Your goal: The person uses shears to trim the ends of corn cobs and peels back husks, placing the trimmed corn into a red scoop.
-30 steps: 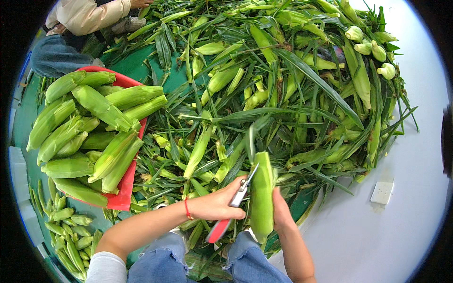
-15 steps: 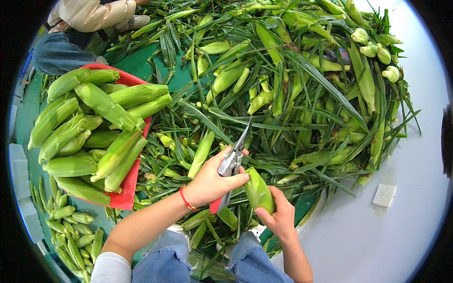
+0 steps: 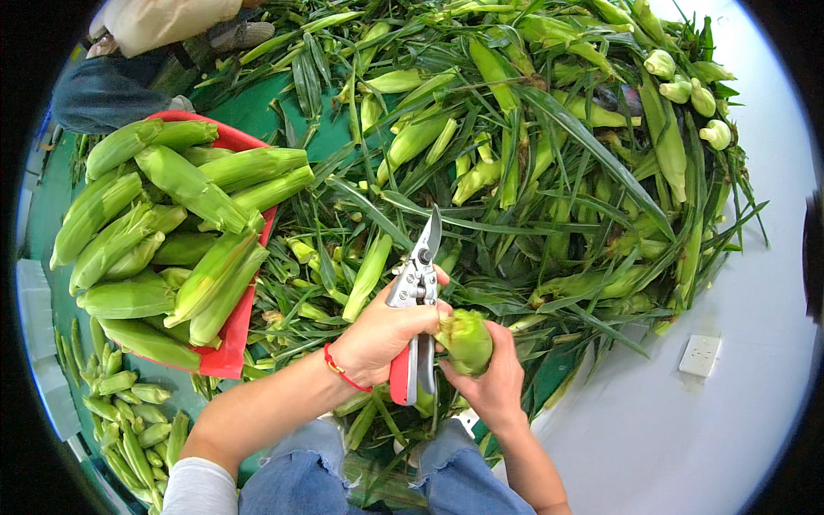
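My left hand (image 3: 384, 333), with a red cord at its wrist, is closed round pruning shears (image 3: 415, 287). Their red and grey handles hang below the palm, and the blades point away from me with their tips together. The thumb of that hand also touches the end of a green-husked ear of corn (image 3: 469, 343). Wrapped round the other side of this ear is my right hand (image 3: 495, 378). The ear is tilted, one end toward me, and it looks short from here. Both hands are above my knees, at the near edge of a heap of corn husks and leaves (image 3: 549, 197).
To the left stands a red tub (image 3: 230, 356) piled with husked-green corn ears. Below it, more ears (image 3: 142, 429) lie in a pile. Another person's leg (image 3: 112, 96) and shoe are at the upper left. A white wall (image 3: 635, 412) with a socket plate (image 3: 699, 355) bounds the right.
The shears have turned more upright, with the blades swung slightly left and toward me. My right hand has tipped the corn ear so that its end faces me more.
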A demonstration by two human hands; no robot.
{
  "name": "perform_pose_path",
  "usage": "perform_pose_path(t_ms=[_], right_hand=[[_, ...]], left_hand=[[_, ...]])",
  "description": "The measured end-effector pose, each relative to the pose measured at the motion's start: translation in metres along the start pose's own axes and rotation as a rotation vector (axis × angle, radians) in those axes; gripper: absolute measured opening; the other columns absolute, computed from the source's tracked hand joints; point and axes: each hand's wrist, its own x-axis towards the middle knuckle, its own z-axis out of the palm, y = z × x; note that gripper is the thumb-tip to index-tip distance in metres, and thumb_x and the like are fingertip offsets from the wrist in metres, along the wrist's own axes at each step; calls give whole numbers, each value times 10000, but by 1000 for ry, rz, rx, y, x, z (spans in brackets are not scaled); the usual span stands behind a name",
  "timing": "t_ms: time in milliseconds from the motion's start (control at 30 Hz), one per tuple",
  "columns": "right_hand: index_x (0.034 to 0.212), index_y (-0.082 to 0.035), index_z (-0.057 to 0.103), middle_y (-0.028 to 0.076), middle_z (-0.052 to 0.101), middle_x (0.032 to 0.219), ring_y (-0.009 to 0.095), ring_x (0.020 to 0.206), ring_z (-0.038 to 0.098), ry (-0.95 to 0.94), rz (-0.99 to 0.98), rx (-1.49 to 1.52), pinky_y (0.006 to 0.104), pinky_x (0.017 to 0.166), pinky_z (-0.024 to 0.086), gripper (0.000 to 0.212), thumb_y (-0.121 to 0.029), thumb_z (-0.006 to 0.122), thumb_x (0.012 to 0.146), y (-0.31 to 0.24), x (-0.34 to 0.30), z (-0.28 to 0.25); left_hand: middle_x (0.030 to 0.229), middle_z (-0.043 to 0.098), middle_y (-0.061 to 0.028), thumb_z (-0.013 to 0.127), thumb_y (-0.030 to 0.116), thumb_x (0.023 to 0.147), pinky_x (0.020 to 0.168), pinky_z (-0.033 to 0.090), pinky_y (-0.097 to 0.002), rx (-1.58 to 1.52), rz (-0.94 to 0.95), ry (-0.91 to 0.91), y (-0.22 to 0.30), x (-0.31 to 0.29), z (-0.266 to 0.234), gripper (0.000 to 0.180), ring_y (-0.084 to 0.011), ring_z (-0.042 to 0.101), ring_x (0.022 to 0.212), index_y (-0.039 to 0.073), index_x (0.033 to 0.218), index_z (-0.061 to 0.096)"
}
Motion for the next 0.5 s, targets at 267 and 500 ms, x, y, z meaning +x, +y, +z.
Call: perform_pose_path(t_ms=[267,500], right_hand=[[1330,-10,419,83,541,1265,195,1187,500,-410,332,1292,354,1041,362,783,-104,813,660,18,-11,5],[1259,-42,470,70,571,1161,188,1133,528,-213,440,1077,349,952,442,706,-111,810,644,-7,1,8]], left_hand=[[871,533,-75,497,-58,703,650,538,-315,-401,40,-429,-1,-18,15,580,-191,587,729,90,1253,387],[1038,598,-126,568,-31,791,797,526,-373,-230,134,-201,4,-23,10,578,-239,631,866,108,1309,353]])
